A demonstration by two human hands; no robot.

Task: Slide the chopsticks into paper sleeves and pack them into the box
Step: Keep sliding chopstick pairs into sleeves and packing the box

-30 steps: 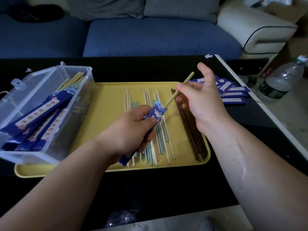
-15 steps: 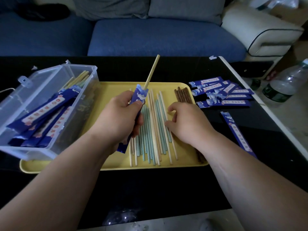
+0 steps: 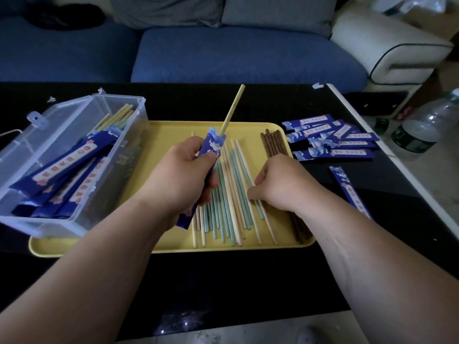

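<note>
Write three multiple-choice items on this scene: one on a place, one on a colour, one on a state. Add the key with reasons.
1. Where does the clear box stand?
A. on the sofa
B. on the left end of the yellow tray
C. to the right of the tray

2. What colour are the chopsticks at the tray's right edge?
A. dark brown
B. red
C. white

3. What is the left hand doing?
A. lying flat on the table
B. lifting the box
C. gripping a blue sleeve with one pale chopstick sticking out

Key:
1 B: the box's base overlaps the tray's left end.
2 A: that bundle is plainly dark brown.
3 C: its fingers curl round the sleeve, and the chopstick pokes out of the top.
</note>
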